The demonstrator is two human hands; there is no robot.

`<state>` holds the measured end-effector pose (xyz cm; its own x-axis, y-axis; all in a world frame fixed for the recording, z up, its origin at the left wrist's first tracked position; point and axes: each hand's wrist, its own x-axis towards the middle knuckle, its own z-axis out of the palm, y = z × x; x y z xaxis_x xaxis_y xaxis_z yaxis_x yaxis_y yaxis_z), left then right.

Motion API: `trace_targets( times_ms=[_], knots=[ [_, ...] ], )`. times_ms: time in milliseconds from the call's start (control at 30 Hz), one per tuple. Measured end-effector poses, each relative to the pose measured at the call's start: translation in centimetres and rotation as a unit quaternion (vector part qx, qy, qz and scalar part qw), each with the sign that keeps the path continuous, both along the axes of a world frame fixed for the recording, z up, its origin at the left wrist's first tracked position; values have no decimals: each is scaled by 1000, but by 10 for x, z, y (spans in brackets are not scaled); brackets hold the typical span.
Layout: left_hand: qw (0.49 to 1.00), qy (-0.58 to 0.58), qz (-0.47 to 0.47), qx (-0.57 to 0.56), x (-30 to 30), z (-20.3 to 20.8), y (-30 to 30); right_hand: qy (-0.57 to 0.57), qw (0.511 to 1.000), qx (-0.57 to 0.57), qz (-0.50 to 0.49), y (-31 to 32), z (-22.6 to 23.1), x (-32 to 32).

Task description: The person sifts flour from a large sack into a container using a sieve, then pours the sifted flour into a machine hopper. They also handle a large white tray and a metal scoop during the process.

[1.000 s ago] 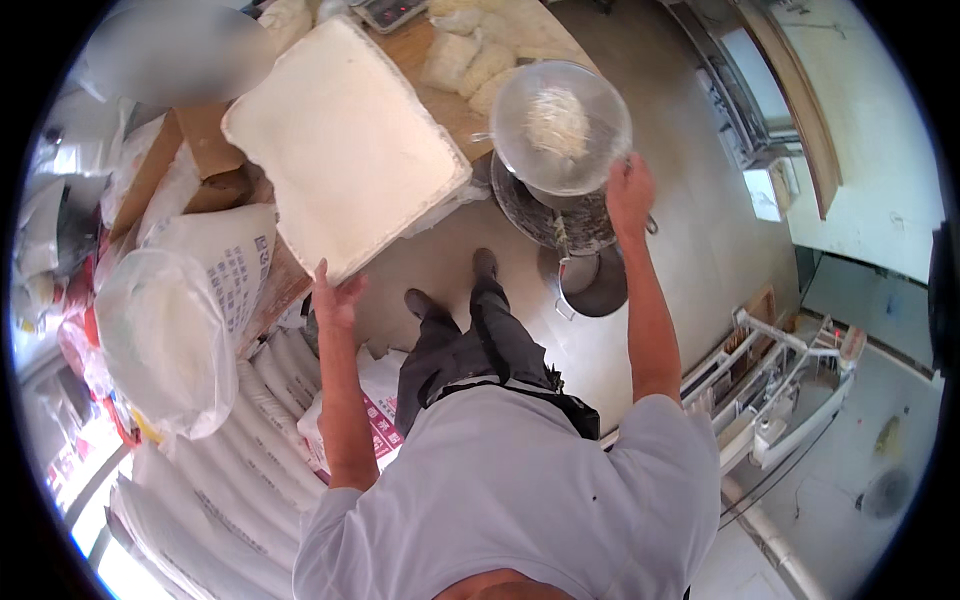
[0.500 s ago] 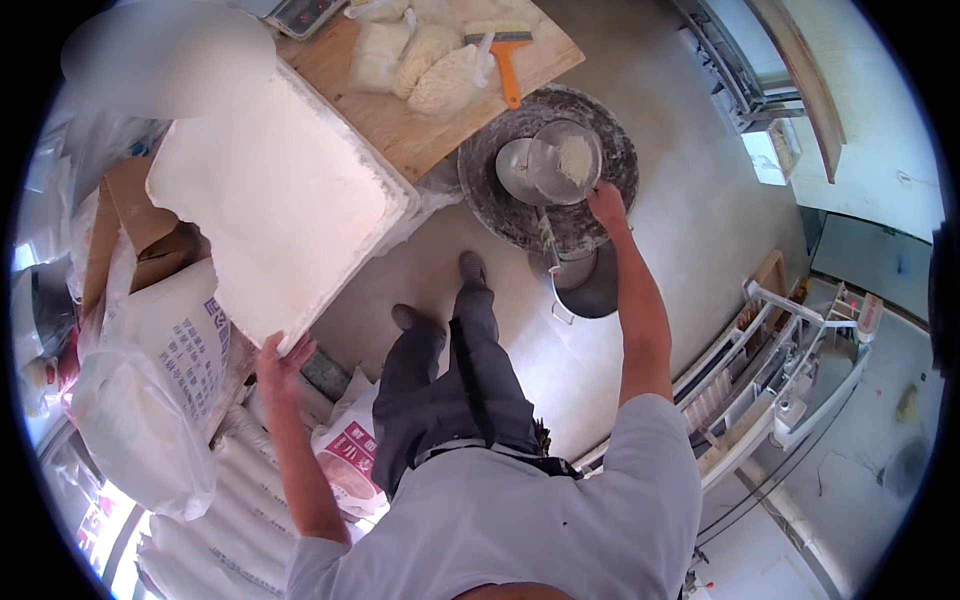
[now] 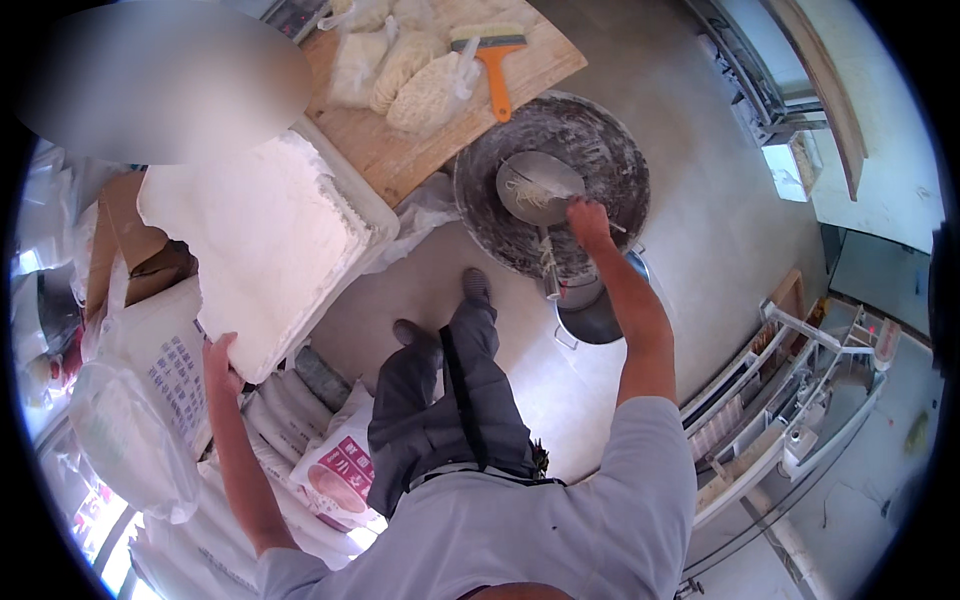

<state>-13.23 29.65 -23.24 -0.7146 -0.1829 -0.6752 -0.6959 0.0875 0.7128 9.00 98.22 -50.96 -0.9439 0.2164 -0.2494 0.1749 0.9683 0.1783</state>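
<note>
My left hand (image 3: 221, 362) grips the near corner of a large white block (image 3: 245, 245), which looks like a foam box with a ragged top edge. Out to the right, my right hand (image 3: 590, 222) is closed on the rim of a thin round metal dish (image 3: 617, 227), tilted nearly edge-on and mostly hidden. Beneath it, a round metal scoop (image 3: 520, 180) containing pale noodle-like strands sits over a wide, dark, flour-smeared basin (image 3: 615, 150). The scoop's handle (image 3: 548, 262) points toward me, with strands stuck to it.
A metal pot (image 3: 592, 318) stands beside the basin. The wooden table (image 3: 425, 160) bears bagged noodles (image 3: 410, 75) and an orange-handled brush (image 3: 495, 75). Stacked sacks (image 3: 285, 420), a cardboard box (image 3: 135, 235) and a clear plastic bag (image 3: 130, 440) crowd the left. A white-framed rack (image 3: 800, 400) stands right.
The dish in my right hand has gone from showing its pale contents to nearly edge-on; strands now show in the scoop. My left hand and the white block's near corner have shifted left and nearer.
</note>
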Motion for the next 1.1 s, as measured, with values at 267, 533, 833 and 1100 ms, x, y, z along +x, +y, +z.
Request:
trace_targets(
  times_ms=[267,533,833,1100],
  knots=[
    [978,123,-103,-133,-4,-21,-9,49,994,-59,-80,5,40,16],
    [977,180,18,-110,29,-37,-1,273,909,-191,-251,-19,143,68],
    [923,310,138,-183,111,-18,35,397,784,-442,-182,-124,332,14],
    [878,381,173,-234,127,49,33,358,842,-390,103,-250,428,-72]
  ],
)
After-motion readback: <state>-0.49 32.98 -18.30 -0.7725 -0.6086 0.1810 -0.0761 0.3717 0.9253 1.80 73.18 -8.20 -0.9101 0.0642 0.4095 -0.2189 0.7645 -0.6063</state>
